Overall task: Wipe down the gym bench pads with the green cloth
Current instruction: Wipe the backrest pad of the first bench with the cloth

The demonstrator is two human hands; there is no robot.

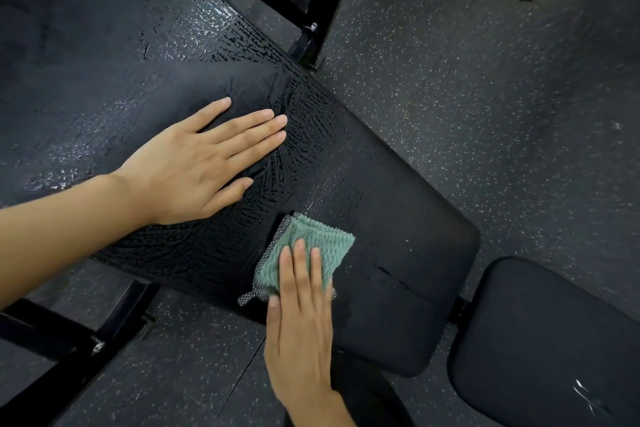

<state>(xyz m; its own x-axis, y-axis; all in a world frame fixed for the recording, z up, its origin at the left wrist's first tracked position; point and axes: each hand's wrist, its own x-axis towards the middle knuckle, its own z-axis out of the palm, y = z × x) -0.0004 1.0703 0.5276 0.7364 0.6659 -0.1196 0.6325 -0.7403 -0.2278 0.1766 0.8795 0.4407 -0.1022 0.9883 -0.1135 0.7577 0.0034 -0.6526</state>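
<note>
Cloth [304, 253], green and folded, lies on the long pad [138, 62] near its lower edge, pressed flat under the straight fingers of the right hand [299, 319]. Left hand [194, 163] rests palm down on the same pad, fingers straight and spread a little, up and left of the cloth and apart from it. Wet streaks shine around it. Seat pad [540, 340] sits just beyond the long pad's rounded end, over speckled floor [485, 97].
</note>
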